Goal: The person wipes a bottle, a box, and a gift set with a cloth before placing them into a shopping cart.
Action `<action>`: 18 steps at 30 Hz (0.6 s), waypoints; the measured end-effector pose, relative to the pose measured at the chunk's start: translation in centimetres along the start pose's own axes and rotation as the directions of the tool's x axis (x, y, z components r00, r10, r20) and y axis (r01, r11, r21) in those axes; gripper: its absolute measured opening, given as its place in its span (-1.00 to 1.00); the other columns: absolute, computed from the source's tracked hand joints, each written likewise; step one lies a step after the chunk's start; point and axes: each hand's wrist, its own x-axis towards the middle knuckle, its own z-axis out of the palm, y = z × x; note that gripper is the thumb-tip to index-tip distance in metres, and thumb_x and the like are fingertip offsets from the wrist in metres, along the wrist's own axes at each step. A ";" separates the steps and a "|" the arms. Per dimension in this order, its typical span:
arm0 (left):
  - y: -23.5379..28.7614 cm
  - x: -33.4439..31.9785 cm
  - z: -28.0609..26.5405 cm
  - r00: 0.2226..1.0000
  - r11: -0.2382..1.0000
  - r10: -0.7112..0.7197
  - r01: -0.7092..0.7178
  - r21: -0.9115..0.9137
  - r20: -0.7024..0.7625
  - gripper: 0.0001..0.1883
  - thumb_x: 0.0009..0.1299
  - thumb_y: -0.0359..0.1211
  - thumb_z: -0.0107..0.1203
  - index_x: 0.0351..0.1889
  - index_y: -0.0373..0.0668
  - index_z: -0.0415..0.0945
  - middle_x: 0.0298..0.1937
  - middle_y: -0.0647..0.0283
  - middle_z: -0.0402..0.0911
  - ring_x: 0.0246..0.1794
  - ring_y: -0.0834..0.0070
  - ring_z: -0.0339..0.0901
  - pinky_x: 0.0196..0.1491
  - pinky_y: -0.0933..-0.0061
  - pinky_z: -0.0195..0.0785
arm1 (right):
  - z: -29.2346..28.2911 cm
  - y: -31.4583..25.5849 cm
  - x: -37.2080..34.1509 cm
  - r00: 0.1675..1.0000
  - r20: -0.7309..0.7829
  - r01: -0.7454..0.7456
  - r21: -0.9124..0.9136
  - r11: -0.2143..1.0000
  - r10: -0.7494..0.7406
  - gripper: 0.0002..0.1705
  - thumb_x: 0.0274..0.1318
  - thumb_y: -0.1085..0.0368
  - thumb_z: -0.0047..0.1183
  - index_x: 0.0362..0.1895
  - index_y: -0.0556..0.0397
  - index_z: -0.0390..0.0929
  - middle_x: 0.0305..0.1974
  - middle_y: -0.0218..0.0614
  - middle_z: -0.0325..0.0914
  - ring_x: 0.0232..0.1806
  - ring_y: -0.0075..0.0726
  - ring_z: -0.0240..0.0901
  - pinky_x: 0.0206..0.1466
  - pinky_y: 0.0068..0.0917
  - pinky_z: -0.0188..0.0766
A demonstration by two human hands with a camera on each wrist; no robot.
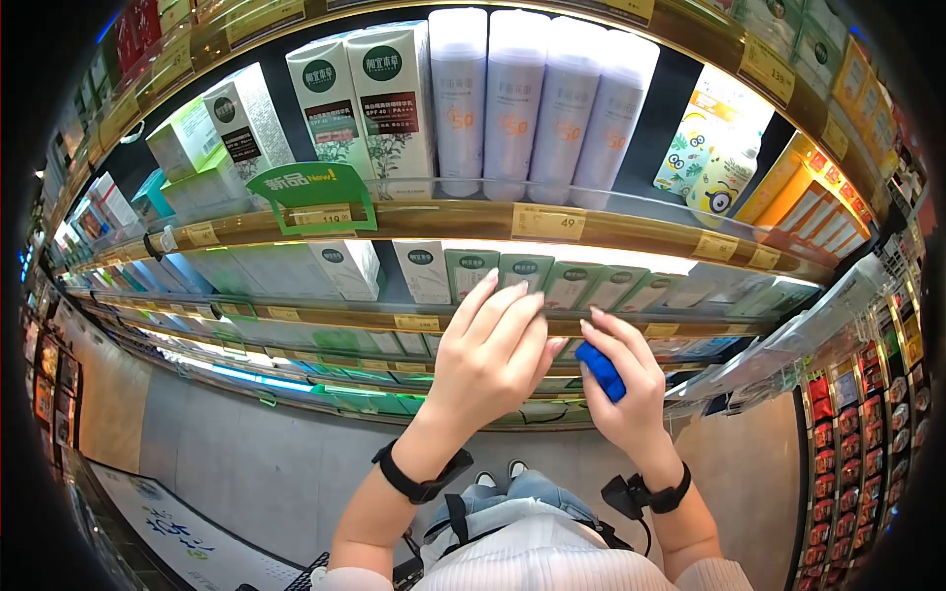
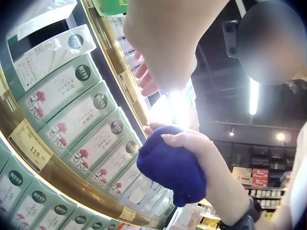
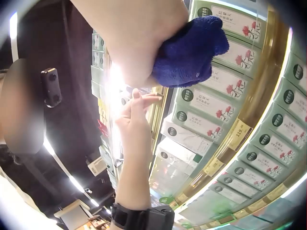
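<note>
A bunched blue cloth (image 1: 601, 370) is gripped in my right hand (image 1: 636, 389), thumb and fingers curled about it. The left wrist view shows the cloth (image 2: 170, 163) as a soft, fuzzy bundle bulging out of the palm. My left hand (image 1: 491, 347) holds nothing; its fingers are extended toward the shelf, to the left of the cloth. Both hands are raised before a lower shelf with a row of green and white boxes (image 1: 527, 271). In the right wrist view the left hand (image 3: 136, 120) appears with straight fingers.
On the shelf above stand several lavender spray bottles (image 1: 515, 108), tall white boxes (image 1: 389, 103) and a green sign (image 1: 310, 197). Gold shelf edges (image 1: 473, 219) carry price tags. A hanging display (image 1: 857, 443) is at the right; grey floor (image 1: 286, 473) lies below.
</note>
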 end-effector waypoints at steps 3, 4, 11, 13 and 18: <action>-0.4 0.1 0.9 0.994 0.992 0.001 -0.014 0.122 0.108 -0.54 0.15 -0.31 0.21 0.02 -0.29 0.48 0.16 0.09 0.46 0.24 0.22 0.35 0.34 0.03 0.08 | 0.5 0.4 1.4 0.984 -0.023 0.170 -0.146 0.975 -0.175 -0.41 -0.30 0.48 0.16 0.02 0.06 0.55 0.10 -0.16 0.47 -0.02 -0.04 0.50 0.00 -0.29 0.48; -0.6 0.1 1.1 0.994 0.992 0.007 -0.020 0.123 0.107 -0.54 0.15 -0.31 0.21 0.02 -0.29 0.48 0.16 0.09 0.46 0.24 0.22 0.35 0.34 0.03 0.08 | 0.7 0.5 1.9 0.984 -0.029 0.170 -0.147 0.974 -0.176 -0.41 -0.30 0.48 0.16 0.02 0.06 0.55 0.10 -0.16 0.47 -0.02 -0.04 0.50 0.00 -0.29 0.48; -3.0 -0.3 2.5 0.996 0.939 0.053 -0.075 0.336 0.076 -0.57 0.20 -0.41 0.09 0.06 -0.30 0.46 0.14 0.12 0.48 0.24 0.23 0.36 0.33 0.07 0.09 | 3.0 0.3 4.3 0.974 -0.002 0.214 -0.323 0.922 -0.226 -0.39 -0.27 0.38 0.15 0.05 0.14 0.49 0.13 -0.21 0.44 -0.23 -0.15 0.52 -0.24 -0.36 0.55; -3.0 -0.6 2.9 0.997 0.947 0.052 -0.069 0.313 0.062 -0.58 0.20 -0.40 0.08 0.06 -0.30 0.47 0.12 0.14 0.49 0.23 0.24 0.37 0.33 0.07 0.09 | 3.8 0.7 4.6 0.971 0.003 0.228 -0.327 0.917 -0.240 -0.39 -0.28 0.38 0.16 0.05 0.14 0.49 0.14 -0.20 0.44 -0.24 -0.16 0.51 -0.24 -0.36 0.55; -3.3 -0.4 3.1 0.998 0.945 0.059 -0.064 0.320 0.025 -0.61 0.24 -0.44 -0.02 0.04 -0.31 0.48 0.10 0.11 0.52 0.19 0.26 0.42 0.32 0.07 0.11 | 5.7 1.2 5.0 0.986 -0.009 0.153 -0.314 0.937 -0.164 -0.41 -0.27 0.37 0.15 0.03 0.15 0.45 0.05 -0.17 0.47 -0.24 -0.12 0.52 -0.27 -0.29 0.56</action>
